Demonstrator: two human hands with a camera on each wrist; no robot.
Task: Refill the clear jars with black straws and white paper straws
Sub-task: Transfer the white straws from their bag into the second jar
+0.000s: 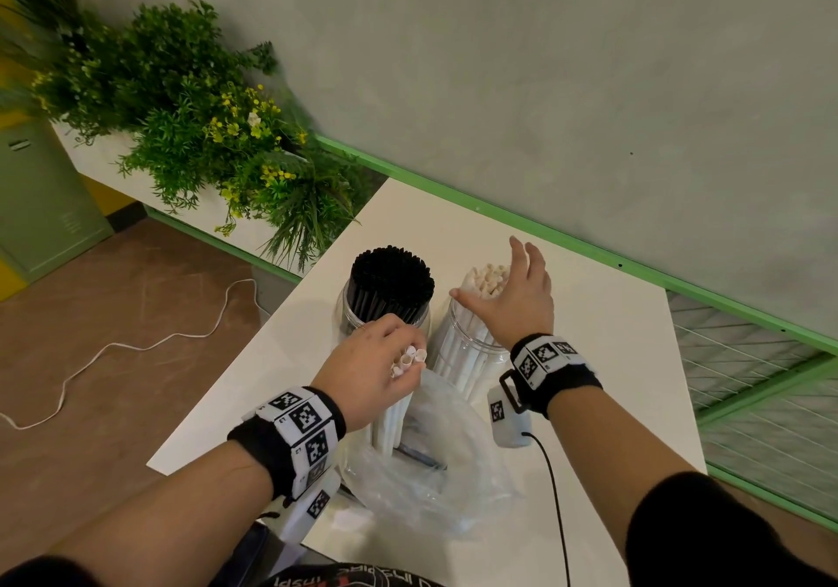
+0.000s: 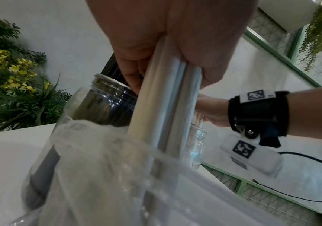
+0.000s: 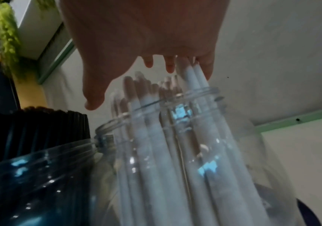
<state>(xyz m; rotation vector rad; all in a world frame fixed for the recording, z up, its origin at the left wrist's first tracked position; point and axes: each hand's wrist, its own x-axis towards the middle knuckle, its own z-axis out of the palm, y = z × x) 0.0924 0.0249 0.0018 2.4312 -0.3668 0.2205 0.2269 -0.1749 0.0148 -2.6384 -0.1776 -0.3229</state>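
Landmark: the white-straw jar (image 1: 469, 350), standing upright on the white surface (image 1: 589, 341); every place below is given from it.

Plastic bag (image 1: 435, 464): crumpled and clear, just nearer the camera than the jar, still holding a few white straws and what looks like a dark one, though the film blurs it.

Left hand (image 1: 372, 364): just to the jar's near left, over the bag mouth. Its grip is curled tight around a small bunch of white paper straws (image 2: 168, 97), held upright with their lower ends still inside the bag.

Right hand (image 1: 517, 296): directly above the jar's mouth, fingers spread and straight. Its grip holds nothing; the fingertips (image 3: 207, 68) brush the tops of the straws standing in the jar, which lean towards the far side.

Black-straw jar (image 1: 385, 296): touching or nearly touching the landmark jar on its left, packed full with black straws (image 1: 392, 273).

Planter (image 1: 190, 133): well beyond both jars to the left, green foliage with yellow flowers.

Risk: the bunch could snag on the bag film on the way up and drag the bag into the jar's base, tipping it. Ends could also catch the rim or the leaning straws and spill, since the jar's mouth is narrow and half covered by the right hand.
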